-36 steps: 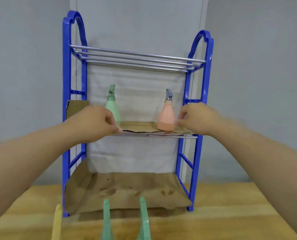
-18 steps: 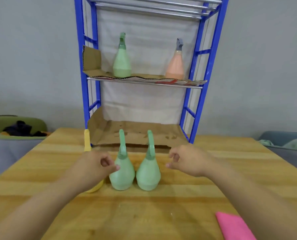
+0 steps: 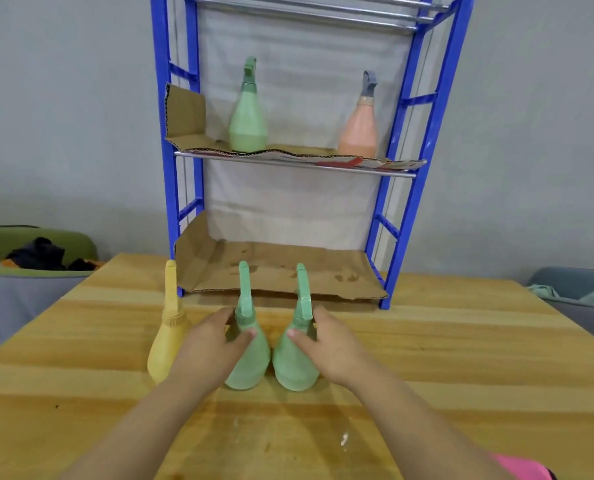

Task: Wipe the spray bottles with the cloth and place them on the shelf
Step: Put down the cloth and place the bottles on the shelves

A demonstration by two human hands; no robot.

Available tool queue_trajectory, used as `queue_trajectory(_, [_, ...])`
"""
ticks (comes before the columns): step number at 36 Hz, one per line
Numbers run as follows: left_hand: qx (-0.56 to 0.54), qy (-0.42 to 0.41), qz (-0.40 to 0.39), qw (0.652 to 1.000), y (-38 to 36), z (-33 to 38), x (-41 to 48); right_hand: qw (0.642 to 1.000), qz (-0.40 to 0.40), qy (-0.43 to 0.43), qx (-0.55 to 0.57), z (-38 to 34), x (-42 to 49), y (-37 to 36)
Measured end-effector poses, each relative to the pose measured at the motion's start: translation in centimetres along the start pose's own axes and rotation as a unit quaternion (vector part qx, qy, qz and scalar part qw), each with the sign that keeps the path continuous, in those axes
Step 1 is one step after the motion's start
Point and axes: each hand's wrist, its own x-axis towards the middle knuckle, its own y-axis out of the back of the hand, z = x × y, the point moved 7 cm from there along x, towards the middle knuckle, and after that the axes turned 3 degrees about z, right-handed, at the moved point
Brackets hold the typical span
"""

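On the wooden table in front of me stand three spray bottles: one yellow bottle and two green ones, upright and touching low down. Two more stand well apart on the middle tier of the blue shelf: a shelved green bottle towards the left and a peach bottle at the right. One pink cloth shows at the bottom right corner, by my right forearm and partly cut off.

My left hand curls round the shoulder of the left green bottle, thumb on the near side, fingers behind. My right hand grips the right green bottle the same way. The yellow bottle stands just beside my left hand; whether they touch I cannot tell.

Behind the bottles, a cardboard sheet lines the shelf's bottom tier.
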Motion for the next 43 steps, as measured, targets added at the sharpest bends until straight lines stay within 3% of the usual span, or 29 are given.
queue_trajectory(10, [0.018,0.012,0.027,0.999,0.1,0.7,1.1,0.999,0.031,-0.007,-0.029,0.5,1.6,0.8])
queue_trajectory(21, [-0.017,-0.023,0.024,0.999,0.9,6.6,6.3,0.991,0.120,-0.033,-0.038,3.0,4.5,9.4])
queue_trajectory(31, [-0.050,-0.025,0.023,0.998,-3.6,9.5,14.7,0.986,0.149,-0.056,-0.056,6.3,11.4,13.3])
queue_trajectory(43, [-0.050,-0.029,0.002,0.998,-8.5,9.6,22.5,0.984,0.161,-0.067,-0.040,9.4,20.2,13.0])
